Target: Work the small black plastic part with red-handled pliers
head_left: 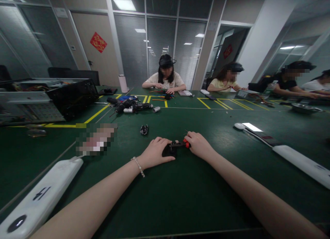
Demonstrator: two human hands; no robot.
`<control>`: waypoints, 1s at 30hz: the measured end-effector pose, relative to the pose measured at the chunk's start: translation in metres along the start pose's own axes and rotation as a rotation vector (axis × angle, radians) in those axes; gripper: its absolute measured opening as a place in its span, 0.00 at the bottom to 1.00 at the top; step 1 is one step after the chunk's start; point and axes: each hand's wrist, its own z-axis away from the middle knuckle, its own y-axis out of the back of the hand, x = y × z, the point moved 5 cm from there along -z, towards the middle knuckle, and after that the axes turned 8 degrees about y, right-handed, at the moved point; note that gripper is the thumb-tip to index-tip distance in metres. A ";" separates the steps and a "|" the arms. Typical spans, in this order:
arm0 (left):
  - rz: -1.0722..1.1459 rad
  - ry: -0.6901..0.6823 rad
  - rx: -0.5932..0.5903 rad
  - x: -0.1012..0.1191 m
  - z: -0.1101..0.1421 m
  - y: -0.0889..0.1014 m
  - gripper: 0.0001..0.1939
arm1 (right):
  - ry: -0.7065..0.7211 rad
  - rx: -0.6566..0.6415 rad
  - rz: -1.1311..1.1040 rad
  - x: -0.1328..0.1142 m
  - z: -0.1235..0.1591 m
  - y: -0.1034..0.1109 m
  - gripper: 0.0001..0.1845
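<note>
My left hand (156, 152) lies low over the green table, its fingers and thumb curled around a small black part (168, 151). In my right hand (199, 145) is a pair of pliers (186, 144) with red on the handles. Its dark jaws point left and meet the black part near its upper edge; whether they grip it I cannot tell. The fingers of my right hand partly hide the handles. Another small dark piece (144, 129) with an uneven top sits on the table beyond my left hand.
An opened computer case (73, 98) stands at the left. Cables and tools (129, 104) lie farther back, near a pink bottle (123, 83). Long white devices flank my arms, at left (41, 197) and right (301, 161). Several people work across the table and to the right.
</note>
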 end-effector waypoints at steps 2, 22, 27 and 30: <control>0.002 0.002 -0.003 0.001 0.000 0.001 0.31 | 0.004 -0.005 0.002 0.000 0.000 0.000 0.14; -0.010 -0.012 0.015 -0.001 0.000 0.000 0.31 | 0.039 0.021 -0.033 0.000 0.000 0.002 0.13; -0.006 -0.013 0.010 0.000 0.000 0.001 0.31 | 0.041 0.018 -0.030 0.000 0.000 0.002 0.14; -0.009 -0.002 0.006 0.000 0.000 0.001 0.31 | 0.039 0.010 -0.026 0.000 0.000 0.002 0.14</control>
